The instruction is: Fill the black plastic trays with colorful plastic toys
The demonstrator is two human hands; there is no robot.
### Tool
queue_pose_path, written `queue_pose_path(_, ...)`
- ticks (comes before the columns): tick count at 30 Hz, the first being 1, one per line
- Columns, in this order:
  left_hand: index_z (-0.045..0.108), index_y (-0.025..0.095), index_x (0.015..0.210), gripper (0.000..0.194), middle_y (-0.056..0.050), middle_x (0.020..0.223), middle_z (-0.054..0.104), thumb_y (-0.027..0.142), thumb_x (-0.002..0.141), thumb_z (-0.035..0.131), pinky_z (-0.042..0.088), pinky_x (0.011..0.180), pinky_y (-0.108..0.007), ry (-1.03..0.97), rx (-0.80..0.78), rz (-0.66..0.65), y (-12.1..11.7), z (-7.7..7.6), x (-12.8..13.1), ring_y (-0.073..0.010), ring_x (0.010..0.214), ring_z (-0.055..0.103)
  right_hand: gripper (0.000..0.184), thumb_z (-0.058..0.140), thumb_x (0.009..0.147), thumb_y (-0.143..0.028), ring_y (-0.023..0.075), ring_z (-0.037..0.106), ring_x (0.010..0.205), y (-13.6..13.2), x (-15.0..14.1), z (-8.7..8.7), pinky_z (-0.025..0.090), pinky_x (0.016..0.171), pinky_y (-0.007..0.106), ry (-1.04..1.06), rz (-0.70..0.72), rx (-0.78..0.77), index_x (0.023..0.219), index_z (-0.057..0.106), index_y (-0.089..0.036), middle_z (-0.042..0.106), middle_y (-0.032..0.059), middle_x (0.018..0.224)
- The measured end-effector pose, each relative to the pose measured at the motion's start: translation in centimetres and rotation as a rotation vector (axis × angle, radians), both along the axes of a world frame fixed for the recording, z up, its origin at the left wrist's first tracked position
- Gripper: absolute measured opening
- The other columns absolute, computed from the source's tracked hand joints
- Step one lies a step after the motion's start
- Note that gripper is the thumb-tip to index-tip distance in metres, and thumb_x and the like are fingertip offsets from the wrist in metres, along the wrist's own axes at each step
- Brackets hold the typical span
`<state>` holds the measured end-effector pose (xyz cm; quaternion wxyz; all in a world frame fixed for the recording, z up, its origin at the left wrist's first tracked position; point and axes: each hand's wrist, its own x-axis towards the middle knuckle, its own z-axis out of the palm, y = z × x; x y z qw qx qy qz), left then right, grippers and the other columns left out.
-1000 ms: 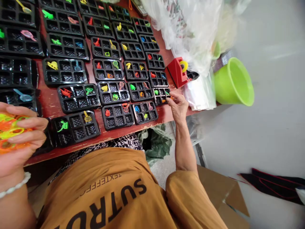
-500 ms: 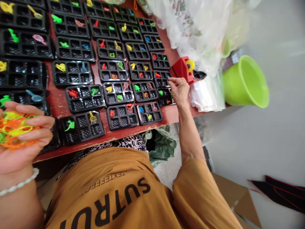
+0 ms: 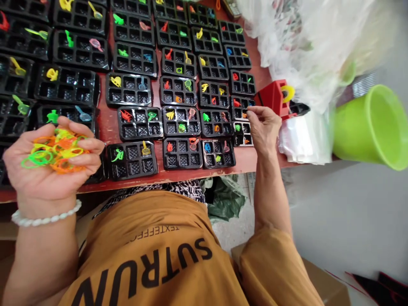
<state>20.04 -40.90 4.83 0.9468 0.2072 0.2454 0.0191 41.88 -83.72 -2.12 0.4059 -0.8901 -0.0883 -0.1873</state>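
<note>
My left hand (image 3: 54, 165) is cupped, palm up, around a heap of small plastic rings (image 3: 63, 151) in orange, yellow and green. My right hand (image 3: 264, 127) reaches over the far right column, thumb and fingertips pinched at the edge of a black six-compartment tray (image 3: 239, 114). An orange piece (image 3: 245, 115) shows right beside those fingertips; whether they still grip it I cannot tell. Just in front lies another tray (image 3: 237, 139) with a green and an orange piece. Nearby trays, such as the black tray (image 3: 219, 159), hold small coloured toys in some compartments.
Rows of similar trays (image 3: 134, 91) cover the red table (image 3: 191, 175). Right of my right hand stand a red tape dispenser (image 3: 277, 100), clear plastic bags (image 3: 306, 140) and a green bucket (image 3: 353, 127). Large translucent bags (image 3: 299, 42) lie behind; a dark green sack (image 3: 226, 199) sits below the edge.
The view has swung left, so the trays sit further right. My left hand with the rings is now fully in view. Beside my right fingertips an orange piece now shows in the tray.
</note>
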Motion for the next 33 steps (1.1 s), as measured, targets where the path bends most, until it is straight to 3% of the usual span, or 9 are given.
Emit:
queue_pose_path(5,0.058,0.022,0.093,0.037,-0.002,0.081,0.070,0.006,0.061,0.067,0.059,0.039,-0.024,-0.001,-0.039,0.010,-0.3,-0.1,0.0,-0.0174,0.059,0.068,0.012,0.070,0.097,-0.032,0.0212,0.069,0.090,6.6,-5.8,2.0,0.054,0.088,0.040,-0.012,0.448,-0.163,0.097,0.079,-0.025,0.077,0.0031,0.095)
queue_pose_path(9,0.059,0.023,0.094,0.033,-0.001,0.082,0.070,0.007,0.065,0.065,0.059,0.039,-0.024,-0.022,-0.047,0.013,-0.1,0.1,-0.5,-0.0176,0.059,0.068,0.018,0.065,0.101,-0.033,0.0257,0.066,0.098,9.6,-7.0,1.7,0.051,0.093,0.044,-0.039,0.613,-0.345,0.104,0.079,-0.022,0.076,0.0074,0.102)
queue_pose_path(14,0.059,0.023,0.094,0.029,0.000,0.082,0.070,0.008,0.069,0.064,0.057,0.040,-0.023,-0.039,-0.046,0.044,0.4,0.1,-1.0,-0.0159,0.057,0.067,0.022,0.068,0.098,-0.035,0.0281,0.060,0.099,9.9,-6.3,1.1,0.048,0.093,0.044,-0.015,0.631,-0.523,0.112,0.078,-0.023,0.073,0.0091,0.108)
queue_pose_path(20,0.057,0.022,0.094,0.037,-0.001,0.081,0.070,0.008,0.061,0.064,0.056,0.038,-0.024,-0.034,-0.063,0.041,0.6,-0.1,-0.8,-0.0171,0.056,0.067,0.020,0.063,0.101,-0.035,0.0285,0.058,0.096,10.1,-6.6,1.0,0.047,0.088,0.044,-0.007,0.609,-0.570,0.102,0.080,-0.024,0.072,0.0093,0.103)
queue_pose_path(28,0.057,0.023,0.093,0.035,-0.001,0.082,0.071,0.008,0.062,0.066,0.057,0.041,-0.023,-0.051,-0.057,0.026,0.8,-0.2,-0.9,-0.0165,0.057,0.067,0.022,0.057,0.106,-0.033,0.0271,0.062,0.100,10.2,-6.4,0.7,0.049,0.093,0.044,-0.014,0.615,-0.459,0.097,0.076,-0.024,0.072,0.0089,0.103)
queue_pose_path(33,0.057,0.023,0.093,0.031,0.000,0.082,0.071,0.009,0.067,0.066,0.056,0.042,-0.022,-0.069,-0.056,0.012,0.9,-0.4,-1.1,-0.0166,0.061,0.068,0.018,0.059,0.106,-0.032,0.0254,0.065,0.100,10.0,-8.5,1.3,0.051,0.092,0.043,-0.059,0.614,-0.319,0.098,0.073,-0.024,0.073,0.0077,0.102)
